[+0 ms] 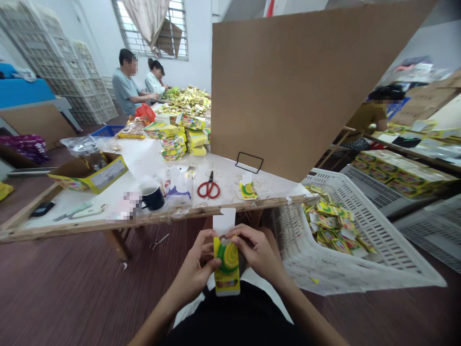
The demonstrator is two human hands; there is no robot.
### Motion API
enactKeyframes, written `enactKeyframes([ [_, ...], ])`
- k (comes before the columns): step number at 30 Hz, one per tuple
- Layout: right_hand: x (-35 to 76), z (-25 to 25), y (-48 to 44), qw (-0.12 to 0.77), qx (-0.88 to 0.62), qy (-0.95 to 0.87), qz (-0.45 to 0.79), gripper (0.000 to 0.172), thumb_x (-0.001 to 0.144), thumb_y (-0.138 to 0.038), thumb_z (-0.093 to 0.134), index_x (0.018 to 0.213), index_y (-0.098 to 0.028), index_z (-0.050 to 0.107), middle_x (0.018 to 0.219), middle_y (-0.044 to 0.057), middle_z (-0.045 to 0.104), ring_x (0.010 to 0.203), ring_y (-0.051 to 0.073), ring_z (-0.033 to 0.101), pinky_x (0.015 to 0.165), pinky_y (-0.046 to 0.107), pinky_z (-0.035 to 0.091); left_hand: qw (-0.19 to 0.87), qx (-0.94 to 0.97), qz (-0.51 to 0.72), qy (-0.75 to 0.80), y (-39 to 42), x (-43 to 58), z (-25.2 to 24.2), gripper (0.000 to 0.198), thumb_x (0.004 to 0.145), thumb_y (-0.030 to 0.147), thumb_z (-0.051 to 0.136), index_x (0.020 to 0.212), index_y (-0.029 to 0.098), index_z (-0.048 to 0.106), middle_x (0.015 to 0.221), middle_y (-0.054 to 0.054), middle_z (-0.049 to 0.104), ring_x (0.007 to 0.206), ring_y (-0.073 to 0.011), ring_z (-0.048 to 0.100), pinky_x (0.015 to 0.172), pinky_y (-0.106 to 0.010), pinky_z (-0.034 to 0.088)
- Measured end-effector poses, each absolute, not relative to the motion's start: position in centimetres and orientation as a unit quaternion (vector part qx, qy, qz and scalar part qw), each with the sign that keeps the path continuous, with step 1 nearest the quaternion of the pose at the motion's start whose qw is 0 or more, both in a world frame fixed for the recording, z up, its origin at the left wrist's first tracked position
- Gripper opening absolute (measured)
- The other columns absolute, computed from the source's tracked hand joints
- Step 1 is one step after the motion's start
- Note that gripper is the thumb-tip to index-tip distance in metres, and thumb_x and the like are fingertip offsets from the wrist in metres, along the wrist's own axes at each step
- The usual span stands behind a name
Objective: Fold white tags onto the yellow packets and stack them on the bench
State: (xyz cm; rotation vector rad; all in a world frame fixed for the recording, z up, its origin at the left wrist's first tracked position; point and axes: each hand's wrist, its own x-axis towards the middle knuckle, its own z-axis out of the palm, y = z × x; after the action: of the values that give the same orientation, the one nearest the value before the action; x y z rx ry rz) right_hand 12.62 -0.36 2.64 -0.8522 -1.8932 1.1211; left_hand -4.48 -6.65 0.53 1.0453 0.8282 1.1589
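Note:
Between my hands, above my lap, is a small yellow-and-green printed carton with a white flap standing up at its top. My left hand grips its left edge, thumb across the printed front. The fingers of my right hand are bent at the upper right edge, by the opening under the flap. What is inside the carton cannot be made out. Just beyond, on the table, lies another small yellow carton with a raised white flap. Red-handled scissors rest to its left.
A white plastic crate full of yellow cartons stands at my right. A large cardboard sheet rises over the table. A dark mug, an open yellow box and stacked packs are leftward. Several people sit farther off.

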Motion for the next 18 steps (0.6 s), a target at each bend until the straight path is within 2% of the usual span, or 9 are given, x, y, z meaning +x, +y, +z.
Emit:
enactKeyframes([
  [2,12.3,3.0,-0.5,0.404,-0.336,-0.737,0.425,0.015,0.087,-0.023,0.052,0.082,-0.018,0.065,0.089,0.006,0.065,0.085,0.018,0.061,0.076,0.028,0.048,0.633,0.444,0.520,0.364,-6.6,-4.4,0.6,0.053,0.084,0.019,0.059,0.124,0.028,0.024,0.107,-0.009,0.064,0.096,-0.0227,0.064,0.078,-0.032,0.049],
  [4,12.1,3.3,-0.6,0.421,-0.353,-0.715,0.431,0.009,0.085,-0.024,0.055,0.089,-0.019,0.062,0.081,0.004,0.063,0.077,0.017,0.061,0.069,0.027,0.049,0.630,0.438,0.528,0.364,-6.6,-4.3,0.6,0.065,0.083,0.020,0.060,0.131,0.029,0.017,0.111,-0.010,0.062,0.098,-0.0233,0.064,0.082,-0.034,0.048],
  [7,12.1,3.4,-0.6,0.443,-0.359,-0.690,0.446,0.021,0.085,-0.026,0.056,0.106,-0.021,0.054,0.080,0.002,0.063,0.072,0.016,0.061,0.067,0.027,0.050,0.635,0.448,0.517,0.358,-6.6,-4.3,0.7,0.057,0.083,0.023,0.061,0.130,0.027,0.030,0.114,-0.011,0.062,0.101,-0.0252,0.062,0.083,-0.035,0.049],
  [10,12.7,3.3,-0.3,0.455,-0.328,-0.715,0.418,0.019,0.089,-0.031,0.050,0.099,-0.020,0.062,0.096,0.007,0.063,0.091,0.020,0.060,0.080,0.032,0.048,0.609,0.450,0.525,0.389,-6.5,-4.4,0.5,0.047,0.082,0.024,0.061,0.125,0.025,0.041,0.111,-0.009,0.064,0.096,-0.0246,0.064,0.080,-0.033,0.050],
  [11,12.9,3.2,-0.2,0.449,-0.324,-0.722,0.415,0.022,0.089,-0.032,0.049,0.096,-0.020,0.065,0.097,0.008,0.062,0.093,0.020,0.059,0.080,0.033,0.048,0.593,0.451,0.530,0.405,-6.4,-4.5,0.5,0.047,0.082,0.025,0.062,0.124,0.025,0.042,0.109,-0.009,0.065,0.094,-0.0239,0.065,0.079,-0.033,0.050],
  [13,13.2,3.0,-0.1,0.407,-0.337,-0.724,0.444,0.023,0.088,-0.034,0.052,0.098,-0.019,0.066,0.088,0.006,0.062,0.084,0.019,0.059,0.073,0.030,0.049,0.568,0.453,0.534,0.431,-6.4,-4.5,0.4,0.047,0.081,0.025,0.062,0.124,0.024,0.044,0.107,-0.008,0.066,0.092,-0.0231,0.065,0.078,-0.032,0.051],
  [16,13.0,2.5,-0.2,0.326,-0.365,-0.699,0.521,0.033,0.080,-0.028,0.061,0.112,-0.020,0.056,0.075,0.000,0.062,0.068,0.014,0.058,0.061,0.024,0.046,0.564,0.459,0.526,0.441,-6.5,-4.5,0.4,0.048,0.081,0.024,0.060,0.126,0.023,0.043,0.109,-0.009,0.066,0.095,-0.0236,0.064,0.081,-0.032,0.051],
  [18,12.5,2.2,-0.2,0.313,-0.379,-0.693,0.528,0.036,0.078,-0.023,0.061,0.112,-0.020,0.051,0.072,-0.003,0.062,0.063,0.012,0.056,0.057,0.022,0.043,0.575,0.462,0.517,0.434,-6.6,-4.4,0.4,0.049,0.082,0.023,0.059,0.128,0.022,0.042,0.114,-0.010,0.064,0.100,-0.0239,0.063,0.085,-0.033,0.050],
])
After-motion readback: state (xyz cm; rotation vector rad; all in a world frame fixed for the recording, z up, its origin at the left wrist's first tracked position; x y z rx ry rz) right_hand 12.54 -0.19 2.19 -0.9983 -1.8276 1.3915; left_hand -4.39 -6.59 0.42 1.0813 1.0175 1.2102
